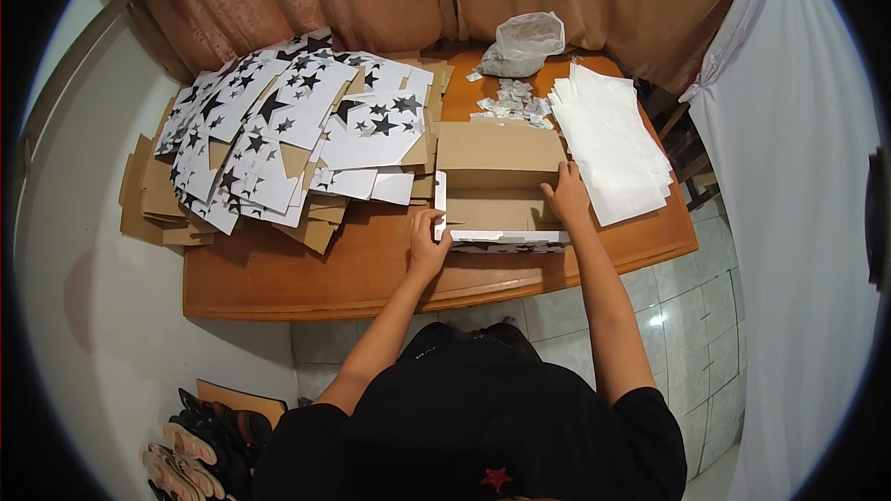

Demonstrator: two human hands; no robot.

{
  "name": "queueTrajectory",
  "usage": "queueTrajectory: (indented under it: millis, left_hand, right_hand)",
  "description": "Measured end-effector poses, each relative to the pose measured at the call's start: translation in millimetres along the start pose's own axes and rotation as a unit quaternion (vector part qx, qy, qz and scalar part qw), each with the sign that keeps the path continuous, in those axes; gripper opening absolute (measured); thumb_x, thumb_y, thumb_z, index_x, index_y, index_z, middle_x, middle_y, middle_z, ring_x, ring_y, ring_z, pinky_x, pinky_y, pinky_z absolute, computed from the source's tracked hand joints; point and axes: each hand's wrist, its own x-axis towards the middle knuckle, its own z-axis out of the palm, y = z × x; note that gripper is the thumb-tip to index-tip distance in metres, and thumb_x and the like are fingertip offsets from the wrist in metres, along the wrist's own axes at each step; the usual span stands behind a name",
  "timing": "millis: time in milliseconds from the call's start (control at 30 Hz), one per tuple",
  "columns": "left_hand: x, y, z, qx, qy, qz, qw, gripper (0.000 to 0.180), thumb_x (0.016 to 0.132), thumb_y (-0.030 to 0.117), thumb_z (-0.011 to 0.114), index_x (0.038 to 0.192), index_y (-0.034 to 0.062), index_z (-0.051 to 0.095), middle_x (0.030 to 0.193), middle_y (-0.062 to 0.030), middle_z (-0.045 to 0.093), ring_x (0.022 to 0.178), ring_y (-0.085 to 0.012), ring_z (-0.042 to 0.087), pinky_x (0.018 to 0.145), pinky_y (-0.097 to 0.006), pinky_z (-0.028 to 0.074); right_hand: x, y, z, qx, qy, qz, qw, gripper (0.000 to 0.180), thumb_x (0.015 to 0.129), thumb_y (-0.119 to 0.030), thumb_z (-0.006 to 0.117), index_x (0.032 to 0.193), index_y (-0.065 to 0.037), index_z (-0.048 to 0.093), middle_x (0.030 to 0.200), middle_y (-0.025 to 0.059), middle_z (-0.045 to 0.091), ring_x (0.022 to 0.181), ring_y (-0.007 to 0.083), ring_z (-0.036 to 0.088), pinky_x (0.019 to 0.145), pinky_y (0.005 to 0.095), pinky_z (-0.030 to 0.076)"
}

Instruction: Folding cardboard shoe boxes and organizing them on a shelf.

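A cardboard box [497,187] with a brown inside and a white, star-printed outside stands on the wooden table in front of me. Its lid panel is raised at the far side, and nothing shows inside. My left hand [428,246] grips the near left corner of the box, fingers curled over the white edge. On the opposite side, my right hand [568,196] holds the right wall, thumb inside and fingers toward the far right corner.
Flat star-printed cardboard sheets [278,130] are piled on the table's [306,283] left. White paper sheets [608,148] lie right of the box. Behind it are small packets [515,102] and a translucent plastic bag [524,42]. Shoes [200,450] sit on the floor at lower left.
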Motion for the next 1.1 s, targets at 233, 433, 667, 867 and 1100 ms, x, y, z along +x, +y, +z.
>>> queueTrajectory:
  millis: [233, 433, 667, 867, 1100]
  left_hand:
    - [24.1, 31.5, 10.6, 0.253, -0.096, 0.065, 0.960, 0.046, 0.068, -0.001, 0.051, 0.112, 0.0094, 0.051, 0.127, -0.0158, 0.036, 0.122, -0.0344, 0.030, 0.100, -0.049, 0.022]
    - [56.2, 78.2, 59.6, 0.264, -0.112, 0.082, 0.955, 0.047, 0.071, 0.007, 0.055, 0.117, 0.0112, 0.049, 0.134, -0.0152, 0.032, 0.131, -0.0349, 0.020, 0.101, -0.057, 0.013]
    - [73.0, 99.7, 156.0, 0.231, -0.177, 0.084, 0.953, 0.044, 0.075, 0.017, 0.059, 0.117, 0.0132, 0.051, 0.137, -0.0158, 0.029, 0.134, -0.0345, 0.015, 0.099, -0.064, 0.012]
    - [73.5, 126.9, 239.5, 0.261, -0.256, 0.140, 0.920, 0.037, 0.072, 0.019, 0.064, 0.108, 0.0114, 0.059, 0.137, -0.0189, 0.029, 0.136, -0.0360, 0.010, 0.098, -0.068, 0.010]
    - [95.1, 99.5, 304.8, 0.352, -0.219, 0.213, 0.885, 0.037, 0.068, 0.013, 0.068, 0.104, 0.0162, 0.062, 0.131, -0.0191, 0.039, 0.127, -0.0363, 0.029, 0.098, -0.056, 0.024]
  right_hand:
    - [-0.9, 2.2, 4.0, -0.042, 0.004, 0.005, 0.999, 0.061, 0.074, -0.029, 0.069, 0.121, -0.003, 0.040, 0.126, 0.0180, 0.041, 0.097, 0.0413, 0.054, 0.074, 0.0453, 0.049]
    - [8.9, 35.0, 7.5, 0.258, 0.037, -0.007, 0.965, 0.049, 0.085, -0.032, 0.057, 0.120, 0.000, 0.045, 0.120, 0.0264, 0.038, 0.111, 0.0394, 0.042, 0.095, 0.0442, 0.034]
    - [-17.3, 123.9, -25.1, 0.016, -0.042, 0.016, 0.999, 0.070, 0.066, -0.029, 0.074, 0.124, -0.005, 0.044, 0.127, 0.0215, 0.034, 0.117, 0.0388, 0.035, 0.096, 0.0508, 0.031]
    - [-31.2, 162.1, -35.0, -0.097, -0.043, -0.053, 0.993, 0.067, 0.059, -0.026, 0.077, 0.117, -0.008, 0.048, 0.124, 0.0160, 0.040, 0.120, 0.0318, 0.035, 0.098, 0.0583, 0.026]
    - [-13.7, 178.6, -39.3, 0.003, 0.190, -0.155, 0.969, 0.015, 0.066, -0.012, 0.067, 0.078, -0.013, 0.059, 0.086, 0.0001, 0.057, 0.089, 0.0191, 0.054, 0.096, 0.0518, 0.029]
